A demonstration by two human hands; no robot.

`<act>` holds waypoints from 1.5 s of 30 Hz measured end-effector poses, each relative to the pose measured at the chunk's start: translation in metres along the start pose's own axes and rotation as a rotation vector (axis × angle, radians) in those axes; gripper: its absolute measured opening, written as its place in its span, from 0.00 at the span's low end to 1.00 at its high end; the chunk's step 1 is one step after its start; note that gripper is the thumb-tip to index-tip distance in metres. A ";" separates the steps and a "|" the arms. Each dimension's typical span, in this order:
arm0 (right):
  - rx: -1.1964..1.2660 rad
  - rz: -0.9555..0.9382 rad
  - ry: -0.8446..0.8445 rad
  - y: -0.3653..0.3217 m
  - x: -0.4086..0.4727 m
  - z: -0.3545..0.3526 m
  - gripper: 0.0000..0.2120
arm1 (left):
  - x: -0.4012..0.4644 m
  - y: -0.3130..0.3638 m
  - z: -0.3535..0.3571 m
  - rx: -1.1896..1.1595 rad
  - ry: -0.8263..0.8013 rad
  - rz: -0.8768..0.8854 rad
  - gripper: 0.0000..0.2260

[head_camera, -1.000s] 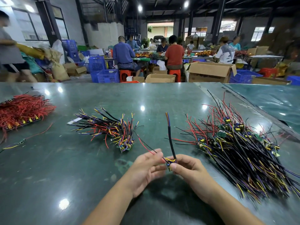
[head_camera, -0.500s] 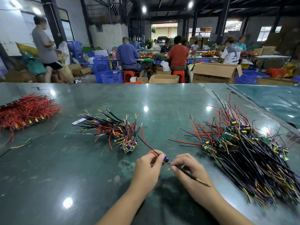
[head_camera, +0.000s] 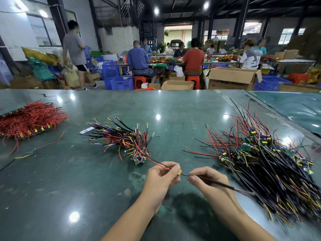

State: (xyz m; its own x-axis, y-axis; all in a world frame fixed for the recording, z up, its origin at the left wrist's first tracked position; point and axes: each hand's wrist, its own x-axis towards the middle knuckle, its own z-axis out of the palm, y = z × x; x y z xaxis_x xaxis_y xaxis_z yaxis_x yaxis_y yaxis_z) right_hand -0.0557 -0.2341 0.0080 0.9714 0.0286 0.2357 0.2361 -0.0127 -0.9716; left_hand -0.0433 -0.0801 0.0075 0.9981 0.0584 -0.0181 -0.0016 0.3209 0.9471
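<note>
Holding: the left hand (head_camera: pixel 162 178) pinches a small wired circuit board with a yellow block (head_camera: pixel 179 172) between its curled thumb and fingertips. The right hand (head_camera: pixel 206 180) pinches the board's leads just beside it, its fingers curled round them.
Board: tiny and mostly hidden by the left fingertips, so only the yellow block and a sliver of edge show.
Leads: short blue-violet wires (head_camera: pixel 185 174) bridge the narrow gap between the two hands. A thin black lead (head_camera: pixel 218 183) runs from the right fingers across that hand toward the lower right, where its far end is blurred. A thin red wire (head_camera: pixel 157 163) and a dark one beside it leave the left hand toward the upper left.
Position: the board is held just above the glossy dark green tabletop (head_camera: pixel 78 188), near its front edge, between two heaps.
Left heap: a small fanned pile of wired boards (head_camera: pixel 128 141) with black, red, yellow and violet leads, near the left hand.
Right heap: a large tangled pile of wired boards (head_camera: pixel 260 162), mostly black leads, just beside the right hand.
Far left: a flat bundle of red wires (head_camera: pixel 29 119), and in front of it a loose board with a red and a yellow lead (head_camera: pixel 33 150).
</note>
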 end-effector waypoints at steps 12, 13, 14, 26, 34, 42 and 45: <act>0.402 0.220 -0.154 -0.003 -0.001 -0.003 0.08 | -0.007 0.009 0.005 -0.054 0.056 0.136 0.08; 0.402 0.231 -0.151 -0.002 -0.001 -0.003 0.08 | -0.007 0.009 0.005 -0.056 0.055 0.141 0.08; 0.405 0.240 -0.144 -0.003 0.000 -0.003 0.08 | -0.008 0.009 0.005 -0.057 0.052 0.145 0.08; 0.232 0.024 0.131 -0.008 0.004 -0.002 0.13 | -0.010 0.011 0.013 -0.119 -0.050 0.010 0.09; 0.207 -0.037 0.156 -0.010 0.004 -0.001 0.12 | -0.017 0.007 0.012 0.038 -0.151 0.010 0.11; 0.549 0.207 0.046 -0.008 0.004 -0.005 0.05 | -0.013 0.011 0.005 -0.052 -0.098 -0.006 0.10; 0.544 0.204 0.095 -0.008 0.007 -0.006 0.04 | -0.010 0.013 0.003 -0.059 -0.075 -0.007 0.08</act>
State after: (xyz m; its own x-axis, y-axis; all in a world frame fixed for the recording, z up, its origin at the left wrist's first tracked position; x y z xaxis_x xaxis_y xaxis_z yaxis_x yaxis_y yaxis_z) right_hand -0.0509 -0.2400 0.0172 0.9998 -0.0107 0.0196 0.0223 0.5066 -0.8619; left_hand -0.0529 -0.0795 0.0214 0.9999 -0.0140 0.0009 0.0044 0.3768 0.9263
